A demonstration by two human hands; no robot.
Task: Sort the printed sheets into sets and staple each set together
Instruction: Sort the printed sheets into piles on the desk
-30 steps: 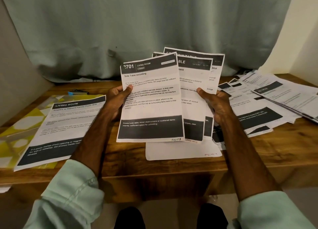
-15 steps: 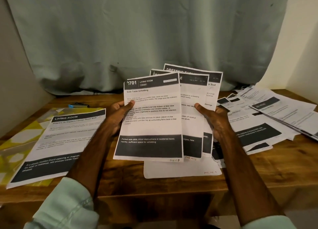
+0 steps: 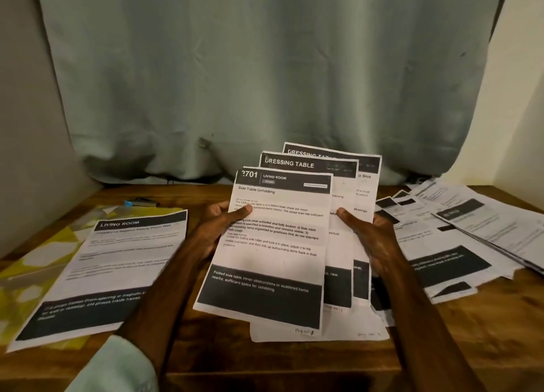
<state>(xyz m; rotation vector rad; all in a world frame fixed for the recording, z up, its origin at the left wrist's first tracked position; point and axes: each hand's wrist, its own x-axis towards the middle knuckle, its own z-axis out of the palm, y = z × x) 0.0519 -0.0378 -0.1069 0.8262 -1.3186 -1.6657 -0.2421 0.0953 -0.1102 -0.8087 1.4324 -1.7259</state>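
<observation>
I hold a fan of three printed sheets upright over the wooden table. The front sheet reads "Living Room, Side Table Unfolding"; my left hand pinches its left edge, thumb on the print. Two "Dressing Table" sheets stick out behind it, and my right hand grips them at their right edge. A loose sheet lies flat beneath the fan. On the left lies a "Living Room" sheet. A small dark stapler with a blue end sits at the back left.
A spread pile of printed sheets covers the table's right side. A yellow patterned mat lies under the left sheet. A grey-green curtain hangs behind the table, with walls on both sides.
The view has tilted upward, so the table and papers sit lower in frame. The front sheet has slid down and left a little, baring more of the "Dressing Table" heading.
</observation>
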